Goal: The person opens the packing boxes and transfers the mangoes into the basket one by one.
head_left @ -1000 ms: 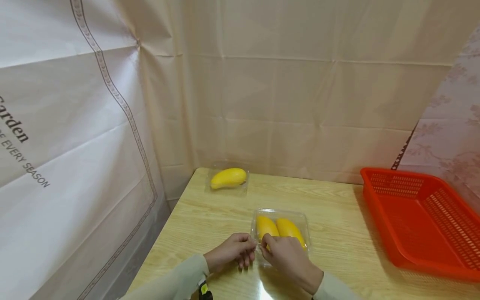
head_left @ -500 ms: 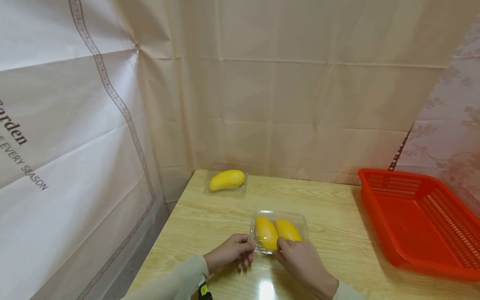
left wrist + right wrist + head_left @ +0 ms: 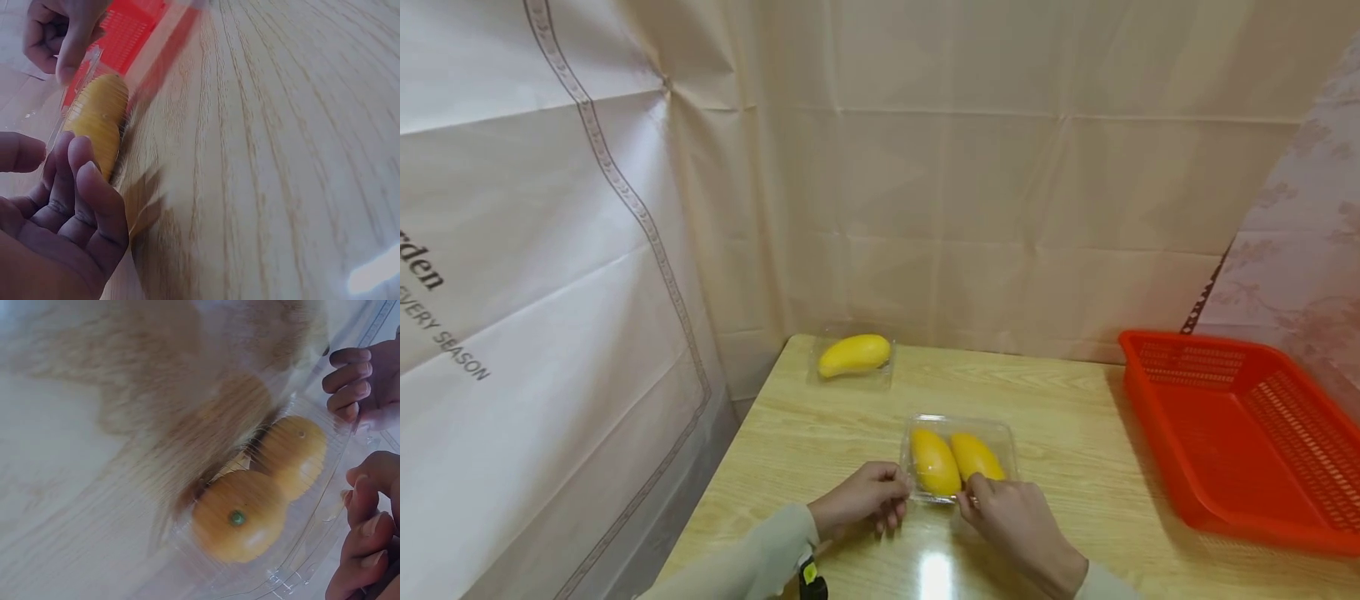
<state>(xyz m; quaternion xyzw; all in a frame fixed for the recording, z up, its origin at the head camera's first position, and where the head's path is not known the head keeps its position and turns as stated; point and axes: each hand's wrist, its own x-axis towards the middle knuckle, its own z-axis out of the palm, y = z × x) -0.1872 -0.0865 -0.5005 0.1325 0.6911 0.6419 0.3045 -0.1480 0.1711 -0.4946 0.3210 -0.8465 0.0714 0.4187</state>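
A clear plastic clamshell box (image 3: 891, 479) with two yellow mangoes (image 3: 935, 463) inside lies on the wooden table in front of me. At its near left corner my left hand (image 3: 861, 500) pinches the rim between thumb and index finger, the other fingers loosely bent below. My right hand (image 3: 1021, 523) pinches the front rim farther right, with thumb and bent index finger. Through the plastic in the right wrist view, one mango (image 3: 240, 515) shows a green stem end. The lid lies over the fruit.
A second clear box (image 3: 883, 382) with a single yellow mango (image 3: 854, 356) sits at the table's far left corner. On the right stands a red plastic basket (image 3: 1206, 450). Hanging cloth (image 3: 940, 183) closes off the back and left sides.
My right hand has slid rightward along the box's front rim, away from the left hand. The left hand has stayed at the corner, and the box has barely moved.
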